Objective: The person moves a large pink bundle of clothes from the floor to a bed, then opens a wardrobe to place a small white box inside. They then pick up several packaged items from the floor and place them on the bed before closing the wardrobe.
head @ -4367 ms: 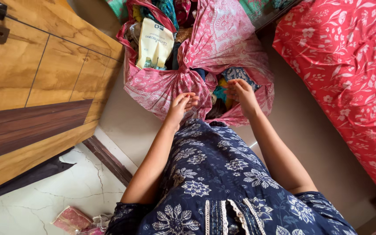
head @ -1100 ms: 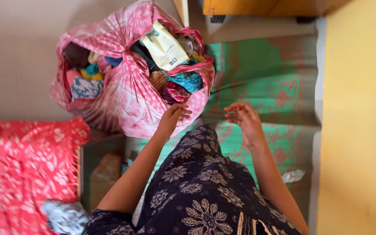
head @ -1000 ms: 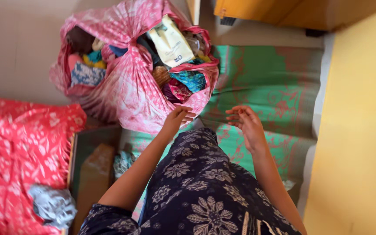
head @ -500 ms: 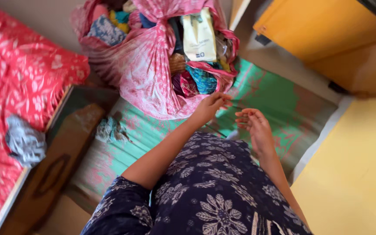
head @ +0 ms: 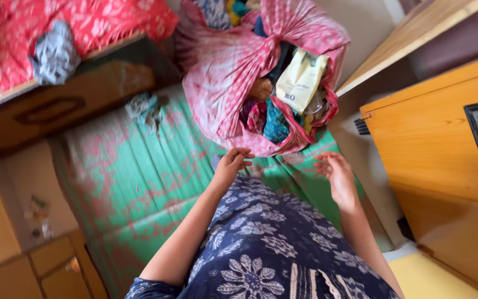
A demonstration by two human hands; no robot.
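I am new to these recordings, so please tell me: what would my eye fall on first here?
First, the big pink cloth bundle at top centre, knotted and stuffed with clothes, a cream packet poking out. It sits on a green mat. The left hand and right hand hover empty just below it.

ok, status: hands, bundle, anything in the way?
Left hand open, empty, at the pink cloth bundle, contact unclear. Right hand open, empty, just short of it. Bundle knotted, stuffed with clothes, sits on green mat. Nothing between.

One head-worn camera looks steeply down, close above the hands (head: 283, 171).
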